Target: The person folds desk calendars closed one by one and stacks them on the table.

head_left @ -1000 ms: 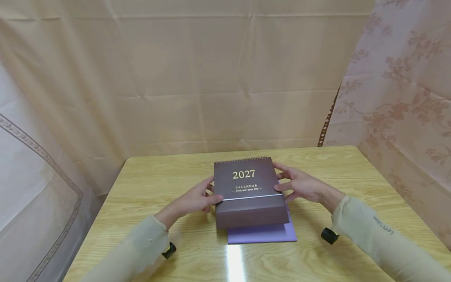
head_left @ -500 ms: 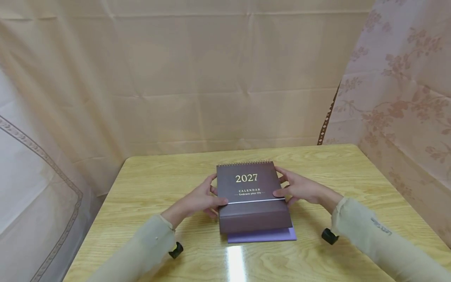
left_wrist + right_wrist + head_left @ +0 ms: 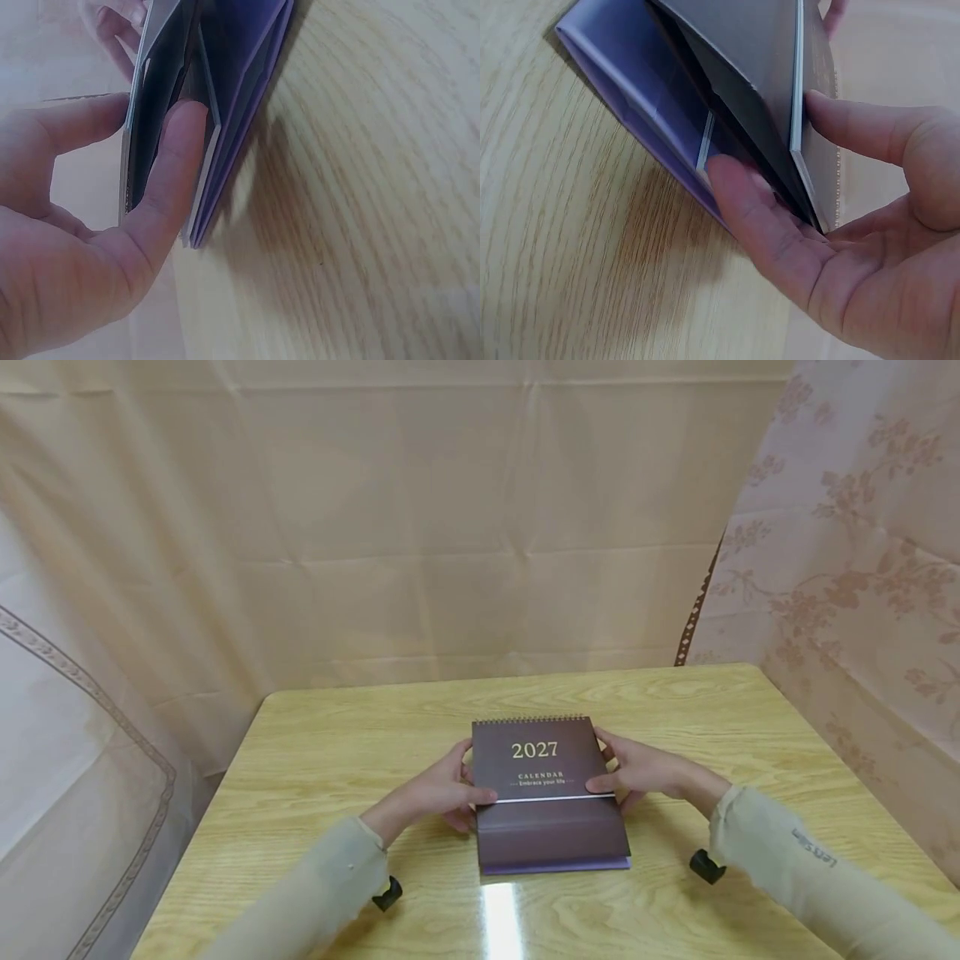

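A dark brown desk calendar (image 3: 551,831) with "2027" in gold and a spiral along its far edge lies over a purple folded board (image 3: 562,866). Only a thin strip of the purple piece shows at the front in the head view. My left hand (image 3: 442,785) grips the calendar's left edge, thumb on the cover and fingers beneath. On the opposite side my right hand (image 3: 645,768) holds the right edge the same way. Both wrist views show the brown stand's folds gaping above the purple board (image 3: 611,60), which rests on the wood.
The wooden table (image 3: 337,752) reaches back to a beige curtain (image 3: 480,527). A flowered cloth (image 3: 862,593) hangs at the right, a white one (image 3: 67,760) at the left. Small black devices sit under the left cuff (image 3: 367,843) and right cuff (image 3: 723,818).
Both hands have brought the brown calendar lower, nearer and slightly right. It now covers nearly all of the purple board, which showed more at the front and right before.
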The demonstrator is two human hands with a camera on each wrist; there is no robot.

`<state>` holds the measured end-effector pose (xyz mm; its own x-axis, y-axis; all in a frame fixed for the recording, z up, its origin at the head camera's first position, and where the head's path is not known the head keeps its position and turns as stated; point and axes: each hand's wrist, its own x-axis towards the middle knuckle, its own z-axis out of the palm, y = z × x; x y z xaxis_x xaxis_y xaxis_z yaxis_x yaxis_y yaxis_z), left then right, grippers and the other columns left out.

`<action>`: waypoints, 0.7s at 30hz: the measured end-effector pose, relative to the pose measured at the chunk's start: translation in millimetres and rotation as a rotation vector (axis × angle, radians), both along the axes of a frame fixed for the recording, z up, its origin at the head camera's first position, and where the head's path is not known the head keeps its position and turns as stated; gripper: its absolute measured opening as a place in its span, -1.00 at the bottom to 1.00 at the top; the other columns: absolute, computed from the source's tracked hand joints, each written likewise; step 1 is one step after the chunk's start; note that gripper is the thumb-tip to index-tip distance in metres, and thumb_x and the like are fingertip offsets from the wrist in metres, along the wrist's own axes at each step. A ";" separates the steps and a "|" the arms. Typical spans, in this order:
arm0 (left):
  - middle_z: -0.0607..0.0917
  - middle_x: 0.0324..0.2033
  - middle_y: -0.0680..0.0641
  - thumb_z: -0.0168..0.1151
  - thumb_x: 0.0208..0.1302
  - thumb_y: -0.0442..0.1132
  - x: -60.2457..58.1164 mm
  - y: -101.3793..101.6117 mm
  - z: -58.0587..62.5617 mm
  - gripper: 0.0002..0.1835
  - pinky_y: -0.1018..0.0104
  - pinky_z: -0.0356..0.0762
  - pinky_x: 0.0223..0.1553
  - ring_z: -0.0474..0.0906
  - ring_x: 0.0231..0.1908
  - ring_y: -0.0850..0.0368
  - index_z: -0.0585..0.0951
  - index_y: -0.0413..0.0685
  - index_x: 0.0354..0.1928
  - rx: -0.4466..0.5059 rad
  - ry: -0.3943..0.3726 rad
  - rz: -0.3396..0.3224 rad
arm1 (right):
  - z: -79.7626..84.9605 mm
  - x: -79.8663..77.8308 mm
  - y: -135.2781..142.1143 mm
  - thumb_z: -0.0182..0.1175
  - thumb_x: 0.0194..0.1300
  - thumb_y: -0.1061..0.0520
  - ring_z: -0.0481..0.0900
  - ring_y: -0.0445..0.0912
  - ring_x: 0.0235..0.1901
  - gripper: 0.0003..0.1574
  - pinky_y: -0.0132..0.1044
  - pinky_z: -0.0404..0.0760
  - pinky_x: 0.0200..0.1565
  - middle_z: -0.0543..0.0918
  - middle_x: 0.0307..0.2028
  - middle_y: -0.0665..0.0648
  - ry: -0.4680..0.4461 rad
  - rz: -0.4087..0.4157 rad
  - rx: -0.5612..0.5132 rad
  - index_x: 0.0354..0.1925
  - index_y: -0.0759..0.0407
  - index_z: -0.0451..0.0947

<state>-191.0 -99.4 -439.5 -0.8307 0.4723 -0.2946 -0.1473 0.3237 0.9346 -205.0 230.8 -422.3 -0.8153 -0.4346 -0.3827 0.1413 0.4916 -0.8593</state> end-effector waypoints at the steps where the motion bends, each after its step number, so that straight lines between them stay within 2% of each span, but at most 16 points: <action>1: 0.60 -0.20 -0.25 0.42 0.27 -0.35 -0.4 0.7 -1.5 0.06 -0.04 0.71 -0.48 0.70 -0.50 -0.08 -0.09 0.07 0.60 -0.002 0.002 -0.002 | -0.1 0.3 0.0 0.41 0.29 0.22 0.66 0.11 -0.19 0.39 0.05 0.73 -0.32 0.31 0.18 0.48 0.004 0.007 0.005 0.61 0.19 -0.44; 8: 0.65 -0.24 -0.22 0.41 0.28 -0.32 -2.9 4.4 -6.7 0.04 0.03 0.70 -0.53 0.68 -0.54 -0.08 -0.10 0.04 0.59 -0.014 0.004 -0.019 | -0.6 0.0 -1.3 0.43 0.28 0.15 0.65 0.10 -0.13 0.39 0.06 0.73 -0.36 0.39 0.17 0.46 0.042 0.026 0.104 0.61 0.24 -0.40; 16: 0.67 -0.29 -0.20 0.46 0.22 -0.34 -1.4 10.0 -8.0 -0.16 0.09 0.67 -0.59 0.61 -0.58 -0.02 0.13 -0.05 0.39 -0.030 0.059 -0.067 | 4.2 -0.5 -2.1 0.42 0.30 0.12 0.65 0.07 -0.20 0.36 0.09 0.71 -0.36 0.44 0.16 0.48 0.084 0.045 0.165 0.61 0.25 -0.37; 21: 0.64 -0.27 -0.18 0.50 0.18 -0.32 -0.1 14.0 -4.8 -0.21 0.10 0.67 -0.58 0.61 -0.57 -0.03 0.20 -0.11 0.32 -0.081 0.091 -0.067 | 6.9 0.4 -1.6 0.41 0.32 0.09 0.66 0.07 -0.19 0.34 0.06 0.71 -0.34 0.39 0.22 0.54 0.098 0.057 0.206 0.59 0.34 -0.37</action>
